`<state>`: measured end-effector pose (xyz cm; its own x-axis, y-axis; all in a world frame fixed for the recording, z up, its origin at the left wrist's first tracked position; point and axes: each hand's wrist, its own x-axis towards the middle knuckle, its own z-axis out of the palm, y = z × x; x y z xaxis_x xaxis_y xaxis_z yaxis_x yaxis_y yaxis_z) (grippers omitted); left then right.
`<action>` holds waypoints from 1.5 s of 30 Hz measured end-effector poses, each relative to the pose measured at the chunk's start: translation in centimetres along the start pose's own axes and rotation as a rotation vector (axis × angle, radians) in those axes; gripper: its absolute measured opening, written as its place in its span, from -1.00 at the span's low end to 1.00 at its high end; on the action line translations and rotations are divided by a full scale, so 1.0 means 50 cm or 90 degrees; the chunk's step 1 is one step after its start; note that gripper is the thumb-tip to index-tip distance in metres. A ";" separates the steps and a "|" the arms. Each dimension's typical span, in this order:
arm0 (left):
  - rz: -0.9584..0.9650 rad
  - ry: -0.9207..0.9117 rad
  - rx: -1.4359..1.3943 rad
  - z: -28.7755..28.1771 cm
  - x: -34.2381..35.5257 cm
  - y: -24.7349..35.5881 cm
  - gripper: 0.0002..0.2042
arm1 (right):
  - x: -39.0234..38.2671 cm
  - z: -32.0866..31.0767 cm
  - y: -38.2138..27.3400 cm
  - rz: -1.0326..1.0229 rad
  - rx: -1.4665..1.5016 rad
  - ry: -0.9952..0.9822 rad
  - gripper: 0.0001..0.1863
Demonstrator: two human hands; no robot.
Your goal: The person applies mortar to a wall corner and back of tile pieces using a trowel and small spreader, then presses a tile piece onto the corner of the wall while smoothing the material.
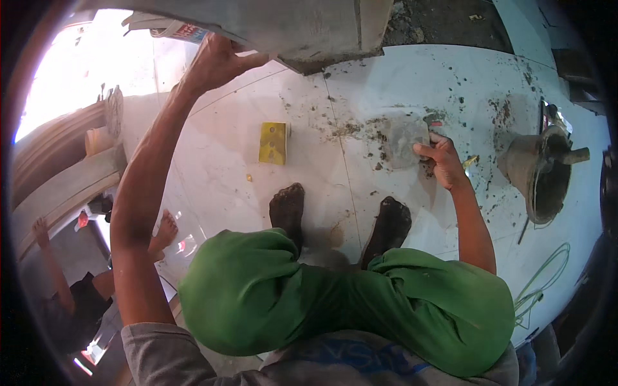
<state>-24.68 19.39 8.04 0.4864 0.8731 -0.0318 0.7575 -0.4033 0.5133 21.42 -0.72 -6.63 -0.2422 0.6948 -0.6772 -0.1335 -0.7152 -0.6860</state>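
My left hand [217, 64] reaches up to the far left and is closed on the edge of a large grey slab [302, 29]. Its fingers are partly hidden, and the thumb lies along the slab's near side. Dirt or mortar clings to the slab's lower edge. At right of centre, my right hand [443, 161] grips a flat, grey, squarish scraper [404, 145] low over the dirt-strewn white floor. A yellow box-like block [273, 143] stands between the two hands, nearer my feet.
Crumbs of mortar dot the white tiles [225, 154]. A dirty bucket [550, 183] leans at the right, above a coil of green cord [541, 283]. Dark mortar bed [450, 26] shows at the far side. Another person [71, 289] is at the left, by wooden boards [64, 141].
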 end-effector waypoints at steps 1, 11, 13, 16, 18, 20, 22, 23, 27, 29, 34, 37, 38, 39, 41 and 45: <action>-0.015 0.002 0.022 0.002 0.002 0.004 -0.52 | 0.000 -0.001 0.006 -0.003 -0.034 0.008 -0.66; -0.003 -0.029 -0.149 -0.016 0.013 -0.002 -0.29 | -0.066 0.186 -0.156 -0.053 -0.340 -0.116 -0.70; 0.050 0.040 -0.158 -0.018 0.006 -0.009 -0.10 | -0.069 0.196 -0.203 -0.019 -0.430 -0.130 -0.72; 0.049 0.002 -0.120 -0.026 0.002 -0.030 0.00 | -0.095 0.260 -0.291 0.042 -0.574 -0.120 -0.74; 0.092 0.038 -0.143 -0.025 0.001 -0.046 -0.05 | -0.085 0.285 -0.310 0.069 -0.628 -0.108 -0.74; 0.066 0.034 -0.153 -0.026 0.005 -0.040 -0.06 | -0.061 0.266 -0.295 0.115 -0.732 -0.103 -0.70; 0.079 0.056 -0.138 -0.016 0.005 -0.057 -0.09 | -0.026 0.296 -0.248 0.101 -0.620 -0.069 -0.70; 0.078 0.060 -0.148 -0.019 0.002 -0.058 -0.09 | -0.010 0.317 -0.226 0.076 -0.501 -0.034 -0.69; 0.089 0.049 -0.170 -0.030 -0.009 -0.056 -0.12 | 0.056 0.401 -0.147 0.126 -0.310 0.054 -0.72; 0.097 0.049 -0.192 -0.031 -0.010 -0.062 -0.13 | 0.089 0.416 -0.094 0.126 -0.041 0.111 -0.76; 0.075 0.001 -0.209 -0.034 -0.003 -0.054 -0.23 | 0.157 0.511 0.009 0.028 0.246 0.154 -0.78; 0.097 0.030 -0.178 -0.025 0.004 -0.073 -0.23 | 0.192 0.581 0.025 -0.025 0.390 0.159 -0.79; 0.108 0.021 -0.174 -0.029 0.007 -0.065 -0.23 | 0.204 0.593 0.027 -0.048 0.446 0.168 -0.79; 0.076 -0.003 -0.224 -0.034 0.009 -0.057 -0.22 | 0.215 0.602 0.029 -0.053 0.458 0.172 -0.79; 0.049 -0.035 -0.263 -0.050 0.009 -0.031 -0.22 | 0.239 0.614 0.039 -0.081 0.527 0.160 -0.79; 0.015 -0.057 -0.226 -0.072 0.005 -0.009 -0.22 | 0.245 0.622 0.056 -0.096 0.535 0.161 -0.80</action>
<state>-26.47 20.79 10.89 0.5503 0.8308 -0.0833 0.5549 -0.2894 0.7799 -11.81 3.45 -8.55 0.0413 0.7108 -0.7022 -0.8317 -0.3650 -0.4184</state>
